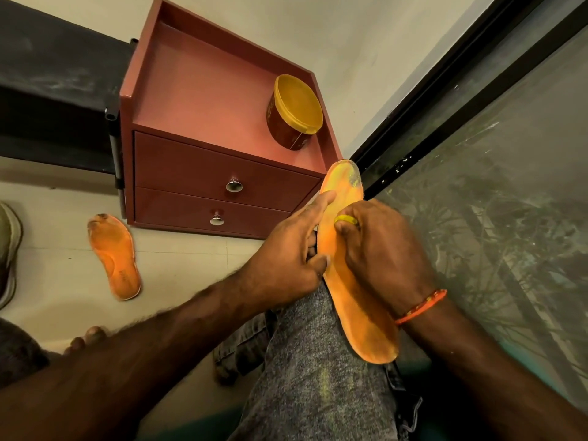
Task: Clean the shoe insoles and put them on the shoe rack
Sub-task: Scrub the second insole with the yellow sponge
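Floor: pale tiles [178, 249], seen from above by a seated person; a dark-framed glass panel [509, 186] runs along the right side.
Cabinet: red-brown two-drawer unit [203, 100] standing against the wall, each drawer with a metal knob; its top is a shallow tray with raised edges.
Tub: dark red container with a yellow lid [294, 111], resting near the right front corner of the cabinet top, tilted toward the camera.
Insole in hand: orange insole [359, 300] lying lengthwise along the person's grey-trousered knee [311, 361], toe end pointing toward the cabinet, heel end nearest the camera — the toe area looks pale and smeared.
Left hand: left hand [286, 249] steadies the insole's left edge, forefinger stretched along the rim and thumb bent against the side; the other fingers are hidden behind the insole.
Right hand: right hand [385, 249] has its fingers curled round a small yellow item [346, 220], pressed onto the insole's upper face — possibly a sponge or cloth, too small to tell. An orange thread band [420, 307] circles the wrist.
Second insole: matching orange insole [116, 256] flat on the tiles left of the cabinet, well apart from the hands, its toe end darkened.
Shoe: part of a light-coloured shoe [8, 249] at the left edge.
Rack: black structure [57, 90] left of the cabinet.
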